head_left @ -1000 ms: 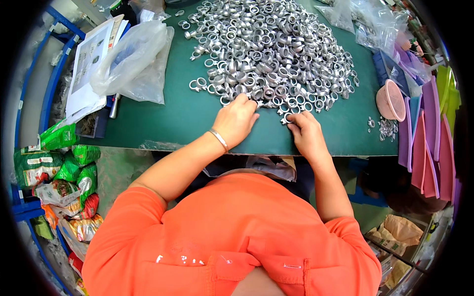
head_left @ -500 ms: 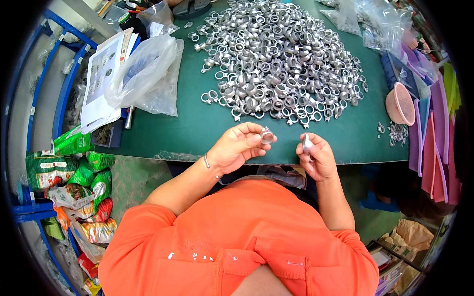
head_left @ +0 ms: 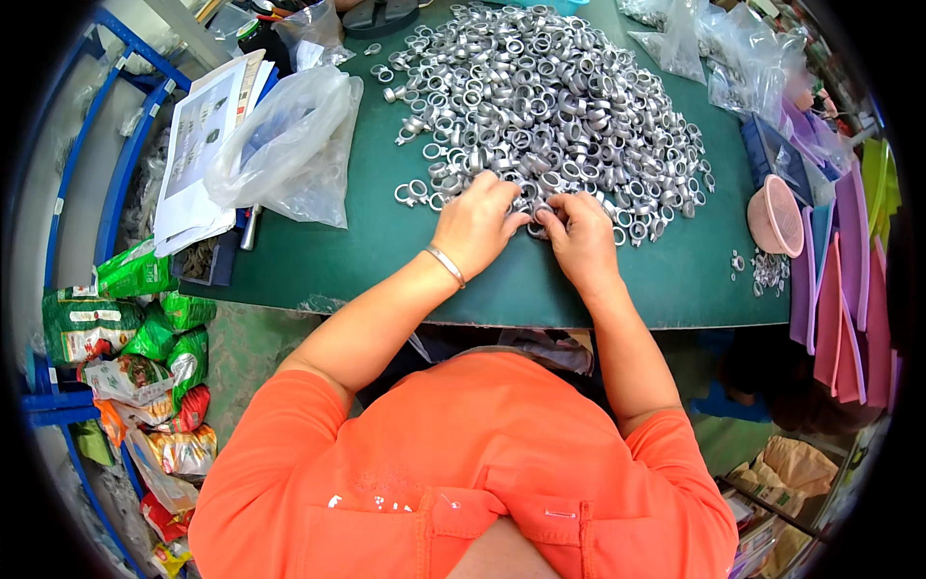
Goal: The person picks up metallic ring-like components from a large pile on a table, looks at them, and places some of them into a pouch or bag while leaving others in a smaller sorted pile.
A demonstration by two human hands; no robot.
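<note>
A large heap of silver metal rings point(head_left: 569, 116), many with a small lug on one side, covers the middle of the green table point(head_left: 318, 265). Both hands reach to the heap's near edge, close together. My left hand point(head_left: 476, 224) has its fingers bent among the rings, thumb toward the right hand; its fingertips are partly hidden, so what they grip does not show clearly. My right hand point(head_left: 585, 239) is curled, thumb and forefinger closed at a metal ring point(head_left: 536, 208) on the edge of the heap. A bracelet circles my left wrist.
On the left lie a clear plastic bag point(head_left: 289, 154) and papers point(head_left: 198, 145) over a bin. A pink basket point(head_left: 776, 216), small metal parts point(head_left: 769, 271) and bagged parts point(head_left: 680, 43) are on the right. Blue shelving point(head_left: 125, 174) and green packets point(head_left: 87, 328) stand left.
Both hands have moved forward from near the table's front edge to the heap. The rings held up in each hand before are no longer seen raised there.
</note>
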